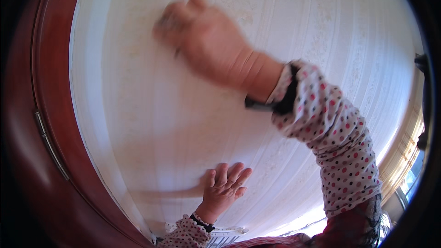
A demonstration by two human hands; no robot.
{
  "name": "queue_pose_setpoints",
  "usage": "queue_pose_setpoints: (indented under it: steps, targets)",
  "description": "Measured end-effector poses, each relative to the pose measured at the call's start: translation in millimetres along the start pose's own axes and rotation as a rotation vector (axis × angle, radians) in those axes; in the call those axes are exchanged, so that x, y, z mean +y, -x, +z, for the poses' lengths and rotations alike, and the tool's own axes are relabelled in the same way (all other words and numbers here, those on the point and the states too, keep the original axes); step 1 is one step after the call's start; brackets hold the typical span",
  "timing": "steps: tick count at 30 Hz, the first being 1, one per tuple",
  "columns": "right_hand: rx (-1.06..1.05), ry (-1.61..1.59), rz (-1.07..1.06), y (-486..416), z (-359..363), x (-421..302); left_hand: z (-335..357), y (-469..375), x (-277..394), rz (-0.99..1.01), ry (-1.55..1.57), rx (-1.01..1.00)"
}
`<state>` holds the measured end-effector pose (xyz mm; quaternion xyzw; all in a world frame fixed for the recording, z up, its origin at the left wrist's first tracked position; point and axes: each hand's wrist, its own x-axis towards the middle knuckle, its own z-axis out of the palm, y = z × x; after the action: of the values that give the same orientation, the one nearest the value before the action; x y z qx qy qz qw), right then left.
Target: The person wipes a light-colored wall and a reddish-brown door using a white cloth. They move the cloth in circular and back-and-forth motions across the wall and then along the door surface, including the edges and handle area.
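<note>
A wall covered in pale striped wallpaper with faint floral bands fills most of the view. In front of its upper part, my right hand is closed and blurred. A small greyish object shows between its fingers, too smeared to name, and a dark tip pokes out below them. Lower down, my left hand rests on the wallpaper with fingers apart, holding nothing. Both forearms wear white sleeve covers with coloured dots, the right one reaching across from the right. A black band circles my right wrist.
At left runs a red-brown wooden door frame with a metal hinge. A white slatted rack or radiator is partly visible at the bottom. Toward the right rim hangs a yellowish curtain beside a bright window.
</note>
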<state>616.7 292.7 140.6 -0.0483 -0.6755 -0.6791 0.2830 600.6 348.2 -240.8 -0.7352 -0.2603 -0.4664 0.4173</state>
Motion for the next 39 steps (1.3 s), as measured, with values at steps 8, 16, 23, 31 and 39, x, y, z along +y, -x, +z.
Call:
queue_pose_setpoints:
  steps: [8,16,23,31,39]
  targets:
    - [0.024,0.095,-0.071,-4.8,16.7,39.2,16.9,12.6,24.4,-0.041,0.069,-0.011]
    - [0.136,0.426,0.509,-72.2,42.1,137.4,15.2,20.4,27.4,-0.023,0.063,-0.084]
    - [0.024,-0.056,0.205,-98.3,129.1,52.7,-13.7,2.4,20.2,-0.088,0.129,-0.133]
    - [-0.282,-0.405,-0.268,-15.8,87.1,-96.1,-18.3,0.8,20.6,-0.125,0.188,-0.178]
    - [-0.079,0.169,0.254,73.4,4.7,88.5,42.1,46.4,27.6,-0.111,0.273,-0.111]
